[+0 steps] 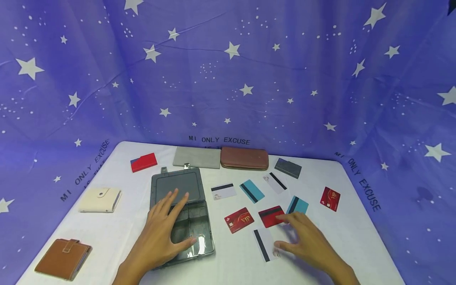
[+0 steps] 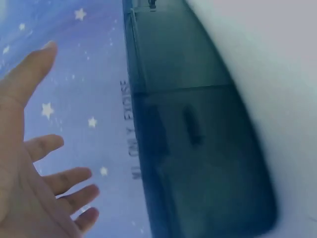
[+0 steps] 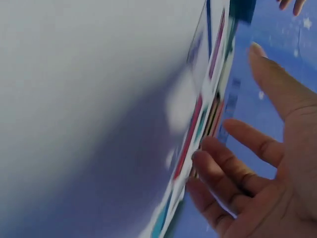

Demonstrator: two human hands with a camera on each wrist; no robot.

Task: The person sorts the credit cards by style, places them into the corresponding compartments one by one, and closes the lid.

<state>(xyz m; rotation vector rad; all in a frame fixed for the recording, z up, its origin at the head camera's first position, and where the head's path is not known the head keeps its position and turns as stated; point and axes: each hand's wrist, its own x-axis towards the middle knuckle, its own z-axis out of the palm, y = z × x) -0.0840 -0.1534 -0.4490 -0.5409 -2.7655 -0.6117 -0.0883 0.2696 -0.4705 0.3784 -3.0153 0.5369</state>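
Observation:
A dark grey plastic case (image 2: 198, 119) stands with its lid (image 1: 176, 179) folded back, and clear compartments show in its lower half. My left hand (image 1: 162, 231) is spread over the case, fingers apart, holding nothing. To the right, my right hand (image 1: 308, 243) hovers over the cards with fingers loosely bent and thumb apart, nothing between them. Its fingertips overlap the edge of a red card with a dark stripe (image 1: 268, 217). Beneath its thumb lies a white striped card (image 1: 263, 241). A red VIP card (image 1: 239, 220) and a blue card (image 1: 298, 205) lie close by.
More cards lie behind: white (image 1: 223, 191), blue (image 1: 251, 191), white (image 1: 275, 183), and a red VIP card (image 1: 330, 199) at right. Along the back are a grey wallet (image 1: 196, 157), a brown zip wallet (image 1: 244, 158) and card holders (image 1: 287, 168). Cream (image 1: 97, 201) and brown wallets (image 1: 62, 259) lie left.

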